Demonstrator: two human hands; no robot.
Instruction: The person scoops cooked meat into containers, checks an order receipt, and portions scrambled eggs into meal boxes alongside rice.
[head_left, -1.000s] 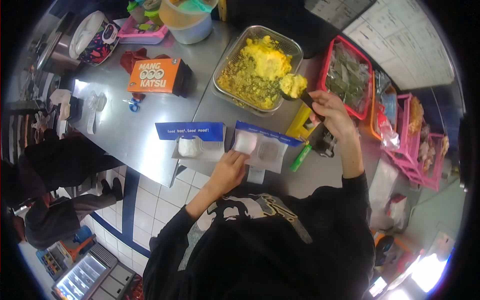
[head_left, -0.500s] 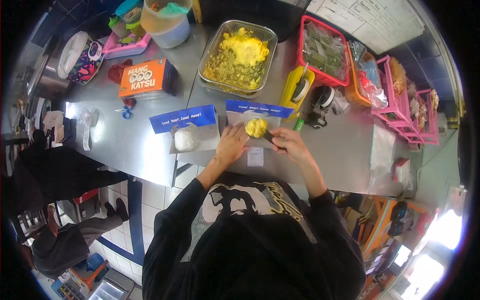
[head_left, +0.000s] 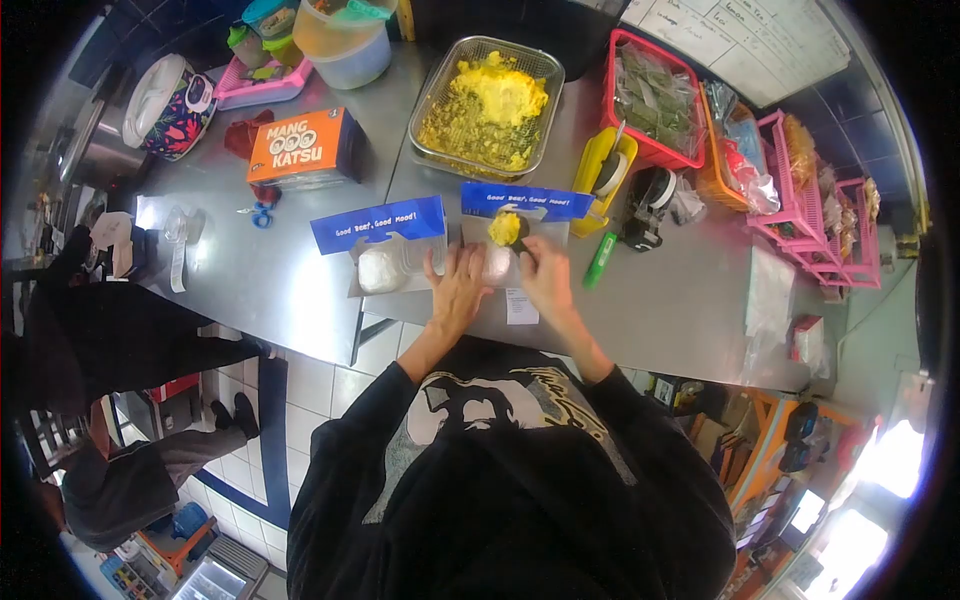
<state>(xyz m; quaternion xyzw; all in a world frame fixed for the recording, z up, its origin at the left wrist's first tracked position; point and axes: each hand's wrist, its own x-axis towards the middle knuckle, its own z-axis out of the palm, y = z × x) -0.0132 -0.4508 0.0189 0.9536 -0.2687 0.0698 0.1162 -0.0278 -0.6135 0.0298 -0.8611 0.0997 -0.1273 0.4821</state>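
My right hand (head_left: 546, 278) grips a dark spoon (head_left: 521, 240) carrying a yellow clump like scrambled egg (head_left: 504, 229). The spoon is tilted over the right open paper box (head_left: 478, 228), whose blue flap reads "Good Beef, Good Mood!". A white rounded mound (head_left: 497, 262) shows inside that box, partly hidden by my hands. With fingers spread, my left hand (head_left: 458, 287) rests at this box's left edge, beside the left paper box (head_left: 422, 262). That one holds another white mound (head_left: 381, 270). Below the right box lies a printed slip (head_left: 521, 307).
Behind the boxes stands a wire-mesh basket (head_left: 418, 120) of yellow egg. An orange carton (head_left: 305, 145) is at left. At right are a yellow tape dispenser (head_left: 590, 180), a green stick-like object (head_left: 600, 259), a black device (head_left: 648, 208) and a red basket (head_left: 655, 148) of packets.
My right hand has turned and brought the spoon left, tipping it over the right box. My left hand has shifted slightly left with fingers more spread. The view has moved a little.
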